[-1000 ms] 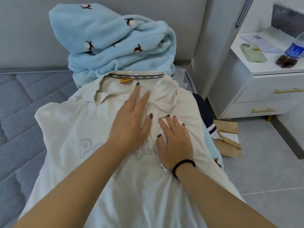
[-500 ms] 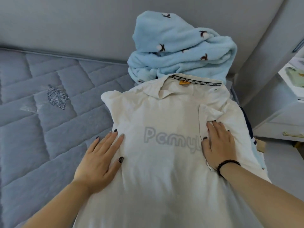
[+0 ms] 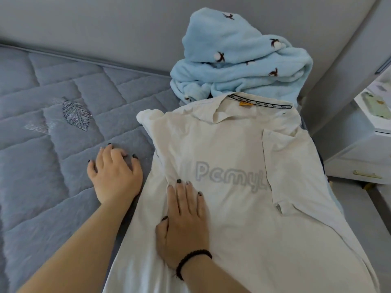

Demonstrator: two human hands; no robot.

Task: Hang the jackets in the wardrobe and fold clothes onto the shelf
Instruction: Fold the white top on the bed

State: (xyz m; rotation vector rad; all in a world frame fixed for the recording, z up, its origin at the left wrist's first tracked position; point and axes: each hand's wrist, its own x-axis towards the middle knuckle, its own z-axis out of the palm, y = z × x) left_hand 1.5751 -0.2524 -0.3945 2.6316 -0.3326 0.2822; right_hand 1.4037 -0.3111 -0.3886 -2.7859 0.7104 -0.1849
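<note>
A cream polo shirt (image 3: 237, 149) with grey lettering lies flat on the bed, collar away from me, its right sleeve folded inward over the chest. My right hand (image 3: 184, 216), with a black bead bracelet at the wrist, presses flat on the shirt's left half just below the lettering. My left hand (image 3: 115, 172) rests on the mattress beside the shirt's left edge, fingers loosely bent and holding nothing. Behind the collar sits a crumpled light-blue fleece garment (image 3: 239, 66) with small dark motifs. A dark garment peeks out under the shirt's right side.
The grey quilted mattress (image 3: 48, 144) stretches left, against a grey wall. A white bedside cabinet (image 3: 359, 157) with gold handles stands at the right, with a green phone (image 3: 378, 104) on top. Grey floor shows beyond the bed's right edge.
My left hand slid off the shirt onto the mattress. My right hand crossed from the folded right sleeve to the shirt's left half. The view turned further left.
</note>
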